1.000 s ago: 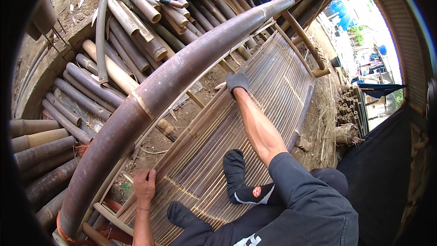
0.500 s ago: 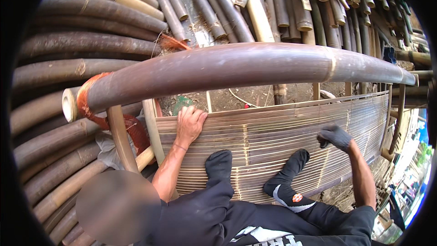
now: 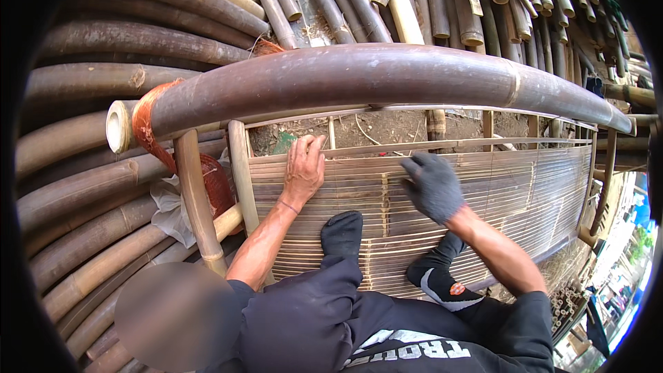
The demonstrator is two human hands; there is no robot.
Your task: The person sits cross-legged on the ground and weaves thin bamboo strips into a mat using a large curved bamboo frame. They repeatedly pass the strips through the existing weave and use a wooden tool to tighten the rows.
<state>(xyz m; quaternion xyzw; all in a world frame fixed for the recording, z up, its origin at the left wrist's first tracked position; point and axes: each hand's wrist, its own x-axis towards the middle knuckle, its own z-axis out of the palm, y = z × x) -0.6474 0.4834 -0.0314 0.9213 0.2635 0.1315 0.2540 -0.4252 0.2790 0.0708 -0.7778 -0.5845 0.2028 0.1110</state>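
The slatted bamboo panel [image 3: 497, 186] is being enclosed by a bamboo frame [image 3: 241, 173] beneath both hands, a narrow strip [image 3: 476, 143] being parted from its far edge by a gap. That edge is being covered by the bare left hand [image 3: 304, 169]; whether anything is being pinched by its grip cannot be told. The gloved right hand [image 3: 434, 186] is being held over the panel, blurred, its grip loosely spread and apparently empty. Care is probably best being taken with light, even pressure along the strip, bare skin being guarded from split edges. The panel is being weighted by two socked feet [image 3: 342, 235]. Beyond, a thick bamboo pole [image 3: 331, 86] is being ringed by orange cord [image 3: 143, 123].
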